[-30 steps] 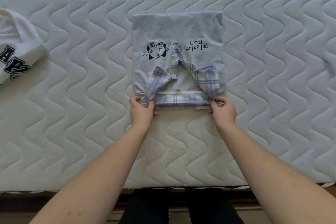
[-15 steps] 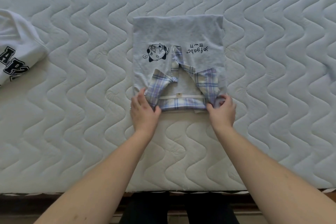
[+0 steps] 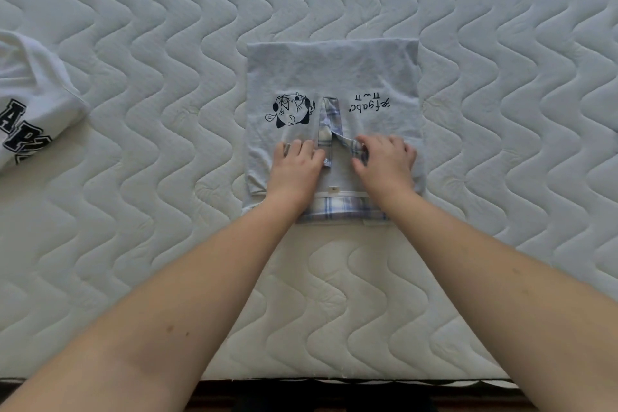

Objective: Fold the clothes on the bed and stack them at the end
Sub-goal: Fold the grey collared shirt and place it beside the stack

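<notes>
A light grey-blue shirt [image 3: 334, 70], folded into a square, lies on the mattress [image 3: 167, 44] straight ahead. It has a plaid collar, a small cartoon print and a line of lettering. My left hand [image 3: 296, 167] rests on the left collar flap, fingers pressing it down beside the button placket. On the other side, my right hand [image 3: 384, 161] pinches the right flap of the plaid collar [image 3: 356, 146] between thumb and fingers. The back of the collar [image 3: 341, 212] sticks out at the near edge between my wrists.
A white garment with dark block letters [image 3: 30, 104] lies loose at the left edge. The quilted mattress stretches all around, and its near edge [image 3: 334, 378] runs along the bottom, with dark floor below.
Both hands left the shirt's near corners and moved forward onto the collar flaps. The right flap is now lifted between the right hand's fingers.
</notes>
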`<state>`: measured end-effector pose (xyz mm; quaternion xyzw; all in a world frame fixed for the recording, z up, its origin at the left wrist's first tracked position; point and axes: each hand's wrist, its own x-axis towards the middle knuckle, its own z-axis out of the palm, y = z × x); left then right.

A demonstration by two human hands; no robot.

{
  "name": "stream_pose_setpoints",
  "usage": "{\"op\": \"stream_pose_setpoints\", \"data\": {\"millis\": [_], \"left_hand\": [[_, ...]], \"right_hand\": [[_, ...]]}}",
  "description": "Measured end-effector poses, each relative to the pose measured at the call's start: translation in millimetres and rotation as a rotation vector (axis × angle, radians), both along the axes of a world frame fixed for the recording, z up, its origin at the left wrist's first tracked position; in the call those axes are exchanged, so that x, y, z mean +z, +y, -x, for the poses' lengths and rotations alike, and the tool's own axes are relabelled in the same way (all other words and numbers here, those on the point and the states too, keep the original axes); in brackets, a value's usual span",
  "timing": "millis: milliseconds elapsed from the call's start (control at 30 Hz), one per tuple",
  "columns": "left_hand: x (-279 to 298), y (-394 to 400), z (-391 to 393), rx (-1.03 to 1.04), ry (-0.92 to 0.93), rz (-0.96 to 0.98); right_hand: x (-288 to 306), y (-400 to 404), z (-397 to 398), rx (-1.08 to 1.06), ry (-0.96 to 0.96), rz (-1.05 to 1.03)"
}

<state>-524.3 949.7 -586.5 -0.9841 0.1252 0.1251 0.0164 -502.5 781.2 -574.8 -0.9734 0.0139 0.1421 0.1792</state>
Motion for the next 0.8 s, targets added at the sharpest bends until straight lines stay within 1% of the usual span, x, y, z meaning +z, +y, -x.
{"op": "stream_pose_setpoints", "data": {"millis": [67,100,200,300,367,433,500,567,633,667,700,733,767,800], "left_hand": [[0,1,-2,-0.033,-0.014,0.008],[0,3,-1,-0.044,-0.024,0.018],[-1,7,3,-0.067,-0.031,0.051],[-1,12,6,-0.084,-0.089,0.086],[-1,13,6,-0.092,-0.097,0.125],[-1,12,5,-0.097,-0.074,0.188],[-1,8,4,-0.074,-0.044,0.245],[0,7,5,-0.049,-0.053,0.322],[-1,9,11,-0.045,-0.123,0.443],[-1,12,15,-0.031,-0.16,0.483],[-2,15,19,0.02,-0.184,0.506],[-1,20,23,0.123,-0.185,0.52],[-1,24,26,0.268,-0.15,0.534],[-1,27,28,0.421,-0.075,0.563]], "right_hand": [[1,0,-3,-0.059,0.0,-0.03],[2,0,-3,-0.124,-0.002,-0.059],[7,-7,1,-0.352,-0.027,-0.215],[11,-14,6,-0.467,-0.039,-0.368],[13,-15,7,-0.456,-0.048,-0.415],[11,-12,9,-0.364,-0.097,-0.377],[8,-7,13,-0.231,-0.125,-0.297],[3,-4,19,-0.058,-0.083,-0.222],[-3,-5,26,0.123,-0.032,-0.135],[-5,-8,29,0.169,-0.024,-0.117],[-7,-12,33,0.166,-0.033,-0.128],[-9,-17,38,0.108,-0.046,-0.159],[-11,-21,43,-0.004,-0.044,-0.2],[-11,-25,47,-0.149,-0.02,-0.24]]}}
